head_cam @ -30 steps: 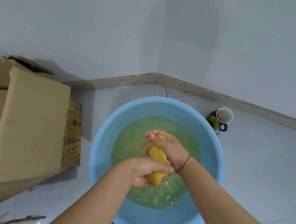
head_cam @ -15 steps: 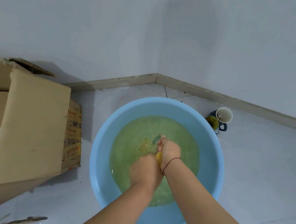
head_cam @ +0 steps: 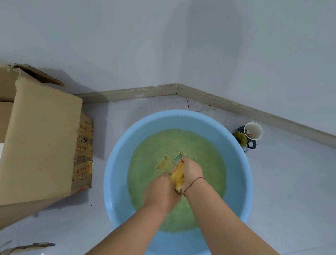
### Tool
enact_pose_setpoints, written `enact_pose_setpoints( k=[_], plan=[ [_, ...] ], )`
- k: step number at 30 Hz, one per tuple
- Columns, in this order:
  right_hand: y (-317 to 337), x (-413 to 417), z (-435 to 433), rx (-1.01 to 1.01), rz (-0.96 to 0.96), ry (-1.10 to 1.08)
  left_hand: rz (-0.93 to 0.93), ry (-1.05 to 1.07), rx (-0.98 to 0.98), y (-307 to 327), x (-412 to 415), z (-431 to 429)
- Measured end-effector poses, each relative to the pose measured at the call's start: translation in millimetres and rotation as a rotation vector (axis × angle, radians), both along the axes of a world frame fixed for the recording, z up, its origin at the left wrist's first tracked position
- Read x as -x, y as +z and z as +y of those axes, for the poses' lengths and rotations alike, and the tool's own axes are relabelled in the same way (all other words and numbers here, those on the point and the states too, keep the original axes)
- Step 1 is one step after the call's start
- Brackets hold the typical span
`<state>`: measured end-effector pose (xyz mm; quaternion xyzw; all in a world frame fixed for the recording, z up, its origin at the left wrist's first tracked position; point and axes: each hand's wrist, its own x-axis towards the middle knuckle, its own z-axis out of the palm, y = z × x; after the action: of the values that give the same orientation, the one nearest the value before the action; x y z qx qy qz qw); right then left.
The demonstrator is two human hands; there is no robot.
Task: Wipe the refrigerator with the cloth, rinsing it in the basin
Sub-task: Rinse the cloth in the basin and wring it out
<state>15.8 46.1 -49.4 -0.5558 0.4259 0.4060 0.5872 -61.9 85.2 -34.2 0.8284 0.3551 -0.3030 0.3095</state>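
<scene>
A round light-blue basin (head_cam: 116, 176) sits on the floor in front of me, holding greenish water. A yellow cloth (head_cam: 177, 177) is bunched between both hands at the water's surface; part of it trails under the water to the upper left. My left hand (head_cam: 161, 191) grips the near end of the cloth. My right hand (head_cam: 190, 170), with a thin dark cord on the wrist, grips the far end. No refrigerator is in view.
A large open cardboard box (head_cam: 36, 144) stands close to the basin's left, with plastic wrap inside. A white cup (head_cam: 252, 131) and a dark mug (head_cam: 242, 139) stand right of the basin near the baseboard. Walls meet in a corner behind.
The hands, which held the twisted cloth above the water, have lowered it into the water. Between half a second ago and now they hardly moved.
</scene>
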Motion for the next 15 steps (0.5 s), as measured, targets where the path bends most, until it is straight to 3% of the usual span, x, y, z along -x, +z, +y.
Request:
enact_pose_setpoints(
  k=[3, 7, 10, 12, 15],
  plan=[
    [10.7, -6.4, -7.5, -0.031, -0.219, 0.373, -0.007, 0.388, 0.442, 8.0, -4.6, 10.5],
    [45.6, -19.2, -34.1, -0.249, -0.214, 0.657, -0.068, 0.523, 0.66, 45.4, 3.7, 31.9],
    [85.0, -27.3, -47.9, -0.217, -0.301, 0.786, -0.162, 0.787, 0.944, 77.0, 7.7, 45.2],
    [114.4, -29.3, -55.1, -0.179, -0.427, 0.805, -0.252, 0.941, 1.044, 110.5, 7.2, 53.6],
    [179.5, -33.9, -58.2, -0.29, -0.495, 0.799, -0.375, 1.115, 1.023, 162.4, 3.1, 69.9]
  ],
)
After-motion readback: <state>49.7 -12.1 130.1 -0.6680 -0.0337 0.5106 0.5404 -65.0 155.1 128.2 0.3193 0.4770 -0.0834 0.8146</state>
